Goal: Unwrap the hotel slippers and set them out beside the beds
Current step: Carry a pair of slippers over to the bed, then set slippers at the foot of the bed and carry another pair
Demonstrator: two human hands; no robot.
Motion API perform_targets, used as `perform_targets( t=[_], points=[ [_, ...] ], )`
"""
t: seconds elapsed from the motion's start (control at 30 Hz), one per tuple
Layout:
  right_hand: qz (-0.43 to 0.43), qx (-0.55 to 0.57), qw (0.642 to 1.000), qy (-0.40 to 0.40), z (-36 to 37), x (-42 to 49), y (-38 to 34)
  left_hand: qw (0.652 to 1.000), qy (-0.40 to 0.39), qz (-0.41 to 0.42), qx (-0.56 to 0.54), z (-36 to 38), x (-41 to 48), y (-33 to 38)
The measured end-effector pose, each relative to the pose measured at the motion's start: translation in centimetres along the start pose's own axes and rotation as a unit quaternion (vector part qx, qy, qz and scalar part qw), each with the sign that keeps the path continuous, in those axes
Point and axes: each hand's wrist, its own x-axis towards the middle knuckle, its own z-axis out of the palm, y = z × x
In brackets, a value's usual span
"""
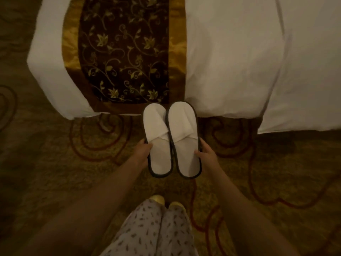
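Two white hotel slippers with dark trim are side by side, toes pointing at the bed, over the patterned carpet. My left hand (143, 151) grips the outer edge of the left slipper (156, 137). My right hand (205, 153) grips the outer edge of the right slipper (183, 133). Both slippers are unwrapped; no wrapper shows. Whether they rest on the carpet or hang just above it I cannot tell. The bed (230, 61) with white linen lies right beyond the slipper toes.
A brown and gold floral bed runner (123, 52) drapes over the bed's side. Swirl-patterned carpet (55, 163) spreads all around. My legs in patterned trousers and yellow footwear (162, 202) stand just behind the slippers.
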Motion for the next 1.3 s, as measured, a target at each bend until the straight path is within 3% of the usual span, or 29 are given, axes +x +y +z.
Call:
perform_targets(
  t=[0.53, 0.63, 0.83, 0.93, 1.03, 1.17, 1.23, 1.3],
  points=[
    [-0.039, -0.049, 0.998, 0.007, 4.7, 28.4, 26.2, 0.997, 0.020, 0.071, 0.031, -4.4, 30.8, -18.3],
    [-0.034, -0.086, 0.995, -0.023, 4.8, 31.7, 27.9, 0.995, -0.002, 0.084, 0.051, -4.7, 33.5, -19.1],
    [-0.027, -0.185, 0.982, -0.001, 5.4, 34.0, 28.1, 0.990, -0.026, 0.105, 0.087, -5.0, 33.8, -17.9],
    [-0.077, -0.336, 0.937, 0.048, 6.5, 33.1, 27.4, 0.983, -0.030, 0.123, 0.136, -3.9, 33.0, -17.9],
    [-0.196, -0.428, 0.877, 0.096, 7.7, 32.4, 25.0, 0.935, -0.007, 0.186, 0.301, -3.0, 33.2, -17.9],
    [-0.430, -0.420, 0.799, 0.034, 10.0, 31.2, 20.4, 0.808, -0.022, 0.328, 0.489, -1.7, 33.2, -17.8],
    [-0.464, -0.475, 0.747, -0.042, 10.8, 30.4, 18.7, 0.752, -0.051, 0.339, 0.564, -1.1, 32.6, -17.4],
    [-0.431, -0.578, 0.684, -0.109, 11.0, 29.2, 17.7, 0.689, -0.056, 0.340, 0.638, -0.7, 31.1, -16.5]
  ],
)
